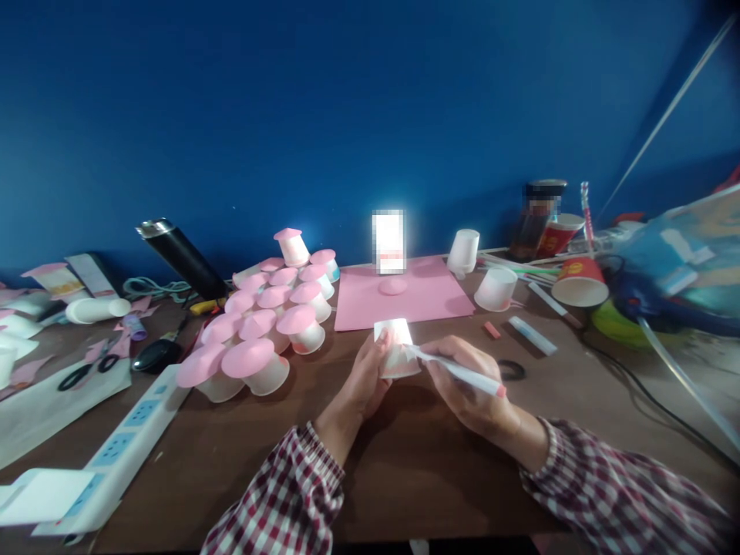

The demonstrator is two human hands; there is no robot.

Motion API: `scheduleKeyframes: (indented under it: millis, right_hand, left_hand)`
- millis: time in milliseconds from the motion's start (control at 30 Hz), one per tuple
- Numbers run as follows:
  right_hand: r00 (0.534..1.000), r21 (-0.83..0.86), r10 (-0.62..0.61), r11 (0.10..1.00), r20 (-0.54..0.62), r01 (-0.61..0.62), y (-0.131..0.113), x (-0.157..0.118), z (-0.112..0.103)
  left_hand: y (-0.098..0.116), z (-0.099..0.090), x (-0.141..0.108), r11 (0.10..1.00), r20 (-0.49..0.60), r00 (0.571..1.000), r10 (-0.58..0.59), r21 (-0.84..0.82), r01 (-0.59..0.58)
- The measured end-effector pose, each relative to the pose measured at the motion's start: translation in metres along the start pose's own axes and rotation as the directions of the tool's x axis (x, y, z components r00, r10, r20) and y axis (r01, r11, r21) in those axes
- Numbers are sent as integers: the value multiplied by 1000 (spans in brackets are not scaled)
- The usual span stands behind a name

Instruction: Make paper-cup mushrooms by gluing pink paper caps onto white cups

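Note:
My left hand (370,371) is wrapped around a white paper cup (398,337) above the brown table. In my right hand (471,393) is a white marker pen (459,370) with a reddish end, its tip at the cup's side. Whether the tip touches the cup is hard to tell. Beyond the hands lies a pink paper sheet (428,293) with a small pink paper cone (393,286) on it. To the left stand several white cups topped with pink paper cones (248,358).
A white power strip (127,447), a black mouse (157,353) and scissors (86,370) lie at left. A black flask (185,258) leans behind them. White cups (496,289), a pen cap (491,330), a black ring (512,371) and red cups (580,283) are at right.

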State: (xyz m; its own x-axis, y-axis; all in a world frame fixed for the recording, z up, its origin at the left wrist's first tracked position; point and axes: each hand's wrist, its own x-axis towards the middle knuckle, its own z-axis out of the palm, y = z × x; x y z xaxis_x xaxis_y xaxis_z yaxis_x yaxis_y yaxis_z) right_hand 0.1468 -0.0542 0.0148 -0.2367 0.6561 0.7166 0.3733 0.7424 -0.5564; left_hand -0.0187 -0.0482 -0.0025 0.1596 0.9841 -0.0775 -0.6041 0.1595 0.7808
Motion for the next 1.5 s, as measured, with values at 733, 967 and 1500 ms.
scheduleKeyframes:
  millis: [733, 967, 1500]
  right_hand:
    - [992, 34, 111, 993, -58, -109, 4, -2, 0]
    - [996, 44, 87, 995, -10, -87, 5, -3, 0]
    - [999, 52, 25, 998, 32, -27, 3, -1, -1]
  left_hand:
    - [3, 4, 4, 993, -95, 995, -33, -117, 22]
    - [4, 8, 1, 995, -44, 998, -46, -93, 42]
    - [0, 6, 0, 999, 16, 1000, -22, -44, 23]
